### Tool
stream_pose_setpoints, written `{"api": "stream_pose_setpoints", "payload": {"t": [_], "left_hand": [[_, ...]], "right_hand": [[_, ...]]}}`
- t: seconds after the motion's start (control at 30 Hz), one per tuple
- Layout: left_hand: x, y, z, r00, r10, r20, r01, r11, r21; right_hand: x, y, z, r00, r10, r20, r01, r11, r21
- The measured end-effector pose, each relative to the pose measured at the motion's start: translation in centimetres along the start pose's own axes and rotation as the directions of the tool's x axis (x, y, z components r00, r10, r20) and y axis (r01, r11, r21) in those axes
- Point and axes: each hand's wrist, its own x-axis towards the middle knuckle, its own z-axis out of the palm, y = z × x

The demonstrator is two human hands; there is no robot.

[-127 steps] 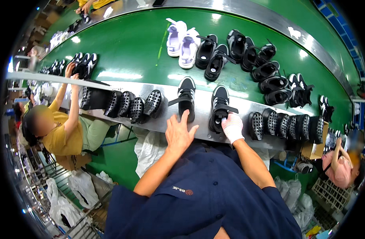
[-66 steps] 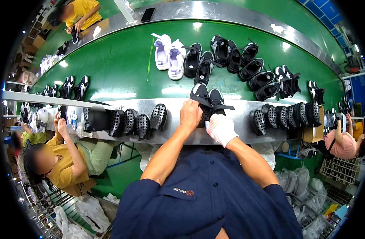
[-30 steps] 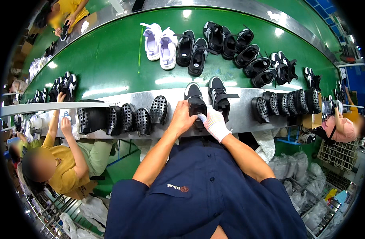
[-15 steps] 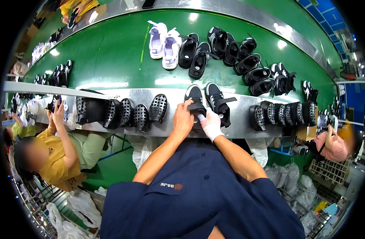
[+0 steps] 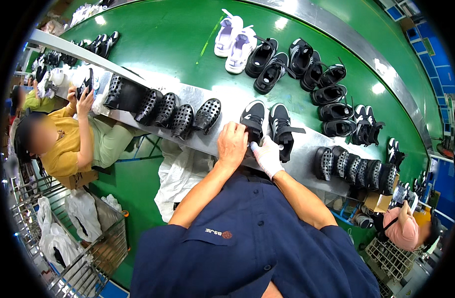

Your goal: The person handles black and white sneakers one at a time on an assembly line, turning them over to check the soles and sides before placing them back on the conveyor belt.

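- Working bent over a steel ledge (image 5: 303,156), with both hands at the left shoe (image 5: 253,112) of a black-and-grey pair, set directly in front of the body, toe pointing away.
- Gripping that shoe's near left side with the bare left hand (image 5: 232,144), fingers bent and knuckles up, fingertips hidden from view.
- Pressing in at the heel opening with the gloved right hand (image 5: 267,155), thumb toward the shoe; impossible to tell whether pinching something or merely resting there.
- Apparently partway through on the left shoe, by judgement, given both hands at its opening; inside of the shoe mostly covered by fingers and glove.
- Apparently unfinished: the right shoe (image 5: 280,116), upright just beside its mate, with a loose strap (image 5: 294,130) jutting out to the right.
- Flanking the pair on the same ledge: black perforated forms (image 5: 207,115) to the left and a second row of forms (image 5: 324,163) to the right.
- Waiting farther out on the green table (image 5: 158,44): a white-and-lilac pair (image 5: 242,51) and several black shoes (image 5: 270,74), all beyond the hands' present reach.
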Motion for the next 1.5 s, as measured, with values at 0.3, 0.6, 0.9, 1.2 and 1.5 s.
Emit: {"api": "stream_pose_setpoints", "payload": {"t": [0.3, 0.6, 0.9, 1.2, 1.5], "left_hand": [[-1.3, 1.1, 0.3, 0.999, 0.009, 0.053, -0.016, 0.989, 0.144], [-0.7, 0.9, 0.0, 0.964, 0.224, 0.146, -0.241, 0.964, 0.110], [-2.7, 0.4, -0.6, 0.372, -0.789, 0.489, 0.874, 0.475, 0.101], [-4.2, 1.4, -6.1, 0.567, -0.734, 0.374, 0.788, 0.615, 0.014], [-5.6, 3.0, -7.5, 0.788, -0.537, 0.301, 0.592, 0.794, -0.136]], "right_hand": [[0.8, 1.9, -0.1, 0.998, -0.064, -0.011, 0.064, 0.996, 0.062], [1.0, 2.5, -0.1, 0.995, 0.017, 0.102, -0.029, 0.993, 0.115], [-0.9, -0.4, -1.0, 0.951, 0.080, 0.299, -0.178, 0.932, 0.315], [-2.8, -5.3, -13.3, 0.761, -0.366, 0.535, 0.250, 0.927, 0.279], [-3.6, -5.1, -13.5, 0.713, -0.316, 0.627, 0.082, 0.925, 0.372]]}}
